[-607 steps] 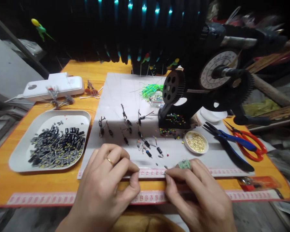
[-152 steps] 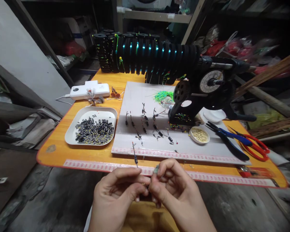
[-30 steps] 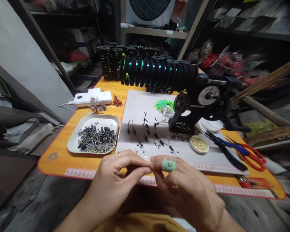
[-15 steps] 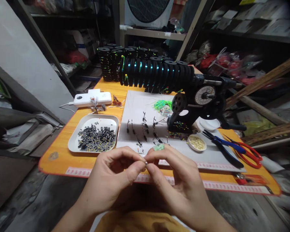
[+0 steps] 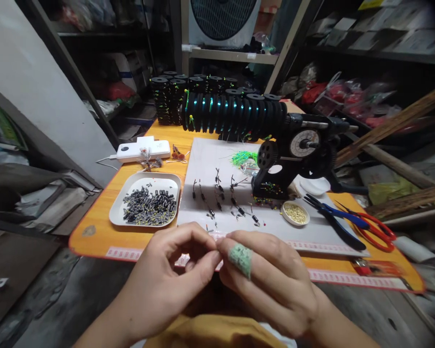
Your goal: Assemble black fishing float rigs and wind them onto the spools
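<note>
My left hand is closed in a pinch, thumb against index finger, near the table's front edge. My right hand meets it fingertip to fingertip, its fingers bent inward and a green wrap around one finger. Whatever they pinch between them is hidden by the fingers. Just beyond lies a pale board with several small black line assemblies set out on it. Left of the hands, a white tray holds many small black and grey pieces.
A black winding machine carries a row of black spools across the back. At right are a small dish of gold beads, blue-handled pliers and red scissors. A white power bank lies at left.
My right hand has rolled over, bringing its back and the green wrap into view. The small piece seen between the fingertips before is now covered. The view has shifted slightly.
</note>
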The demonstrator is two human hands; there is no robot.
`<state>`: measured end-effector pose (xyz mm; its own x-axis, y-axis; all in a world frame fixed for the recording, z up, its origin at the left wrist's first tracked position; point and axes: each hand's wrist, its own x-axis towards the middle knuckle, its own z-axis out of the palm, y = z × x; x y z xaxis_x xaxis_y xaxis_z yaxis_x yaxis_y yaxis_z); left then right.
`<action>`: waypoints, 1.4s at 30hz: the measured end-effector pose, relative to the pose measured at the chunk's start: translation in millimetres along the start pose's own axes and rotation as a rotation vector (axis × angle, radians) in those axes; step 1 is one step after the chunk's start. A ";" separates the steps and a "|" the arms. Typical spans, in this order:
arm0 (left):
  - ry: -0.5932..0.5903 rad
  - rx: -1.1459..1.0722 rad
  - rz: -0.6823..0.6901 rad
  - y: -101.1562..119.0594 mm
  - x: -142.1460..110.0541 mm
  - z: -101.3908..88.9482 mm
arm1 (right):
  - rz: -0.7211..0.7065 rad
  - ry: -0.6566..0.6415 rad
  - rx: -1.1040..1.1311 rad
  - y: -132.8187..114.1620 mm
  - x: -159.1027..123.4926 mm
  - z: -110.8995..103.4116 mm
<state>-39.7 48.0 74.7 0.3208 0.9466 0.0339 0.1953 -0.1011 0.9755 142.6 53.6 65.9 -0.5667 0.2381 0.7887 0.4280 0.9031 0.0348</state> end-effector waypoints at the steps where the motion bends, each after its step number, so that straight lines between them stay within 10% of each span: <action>1: 0.013 0.040 0.038 -0.3 -0.2 0.9 | 0.020 -0.012 0.013 0.2 0.4 0.1; 7: 0.288 0.396 0.630 -13.1 0.8 8.0 | 0.477 -0.001 0.247 -6.9 3.2 5.7; 14: 0.229 0.671 0.836 -18.5 3.6 -0.8 | 0.550 -0.078 0.384 -6.2 3.1 0.6; 20: 0.231 0.433 0.483 -14.3 8.6 4.8 | 0.393 -0.113 0.239 -1.4 0.4 4.1; 27: 0.249 -0.102 0.001 -11.1 11.1 8.9 | 0.540 -0.026 0.270 -1.5 9.3 1.7; 42: 0.181 -0.227 -0.025 -20.1 7.3 9.3 | 0.630 -0.045 0.361 -7.8 9.3 9.0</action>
<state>-32.7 54.1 53.3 0.1442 0.9892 0.0273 -0.0181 -0.0250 0.9995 127.7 52.0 67.4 -0.3214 0.7594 0.5658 0.4280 0.6494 -0.6286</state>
